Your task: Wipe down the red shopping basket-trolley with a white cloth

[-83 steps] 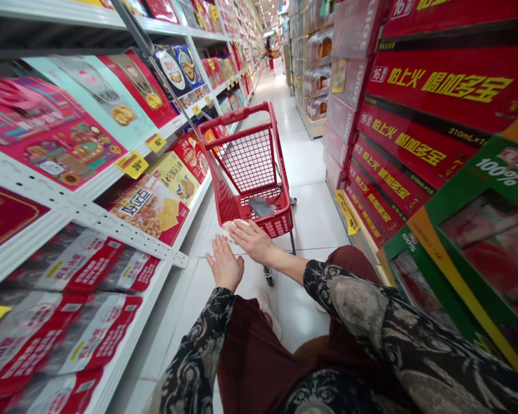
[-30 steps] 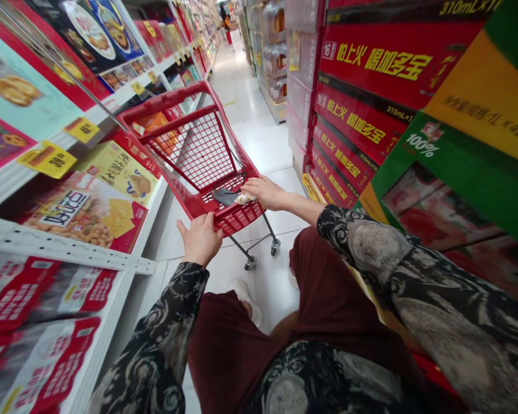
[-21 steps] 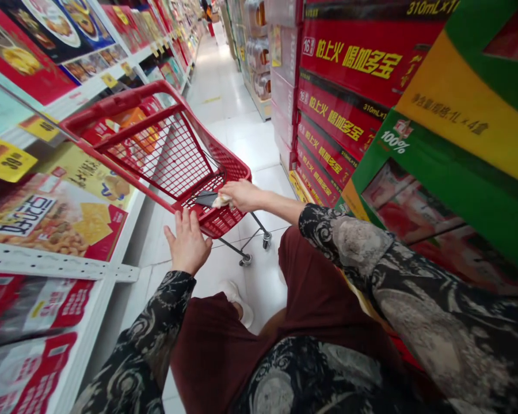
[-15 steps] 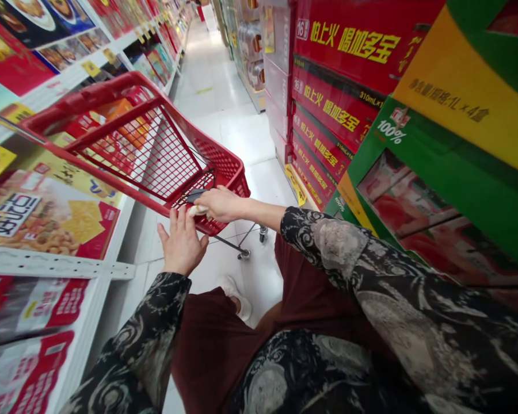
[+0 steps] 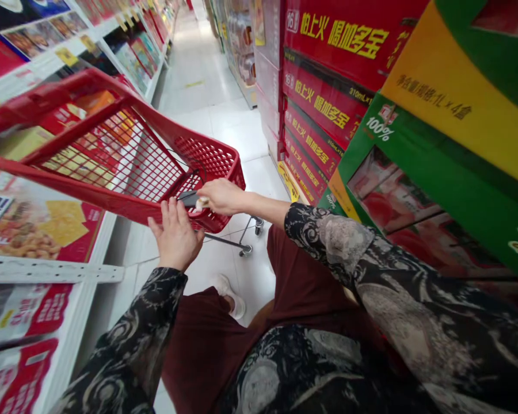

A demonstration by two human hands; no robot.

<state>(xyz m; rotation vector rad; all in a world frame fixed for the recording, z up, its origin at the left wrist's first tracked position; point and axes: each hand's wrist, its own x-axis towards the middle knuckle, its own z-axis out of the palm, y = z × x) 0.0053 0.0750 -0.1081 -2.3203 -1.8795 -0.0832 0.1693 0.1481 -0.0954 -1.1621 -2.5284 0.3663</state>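
A red plastic shopping cart (image 5: 125, 208) with mesh sides stands in front of me, its handle end toward the left shelf. My left hand (image 5: 176, 236) lies against the near rim of the cart, fingers stretched out. To its right, my right hand (image 5: 222, 197) is closed over the cart's near corner. Between its fingers shows a small, crumpled whitish thing (image 5: 201, 203), its kind unclear. A flat dark object (image 5: 189, 198) lies partly hidden in the basket beside that hand, with a thin black cord near it.
Shelves of boxed and bagged snacks (image 5: 64, 224) line the left side. On the right rise stacked red drink cartons (image 5: 323, 103) and green juice cartons (image 5: 371, 167). A tiled aisle (image 5: 198, 75) runs ahead between them. The cart's wheels (image 5: 246, 250) sit near my feet.
The cart's handle end has swung left and closer in view. Both hands stay at the near rim. The view has shifted a little to the right.
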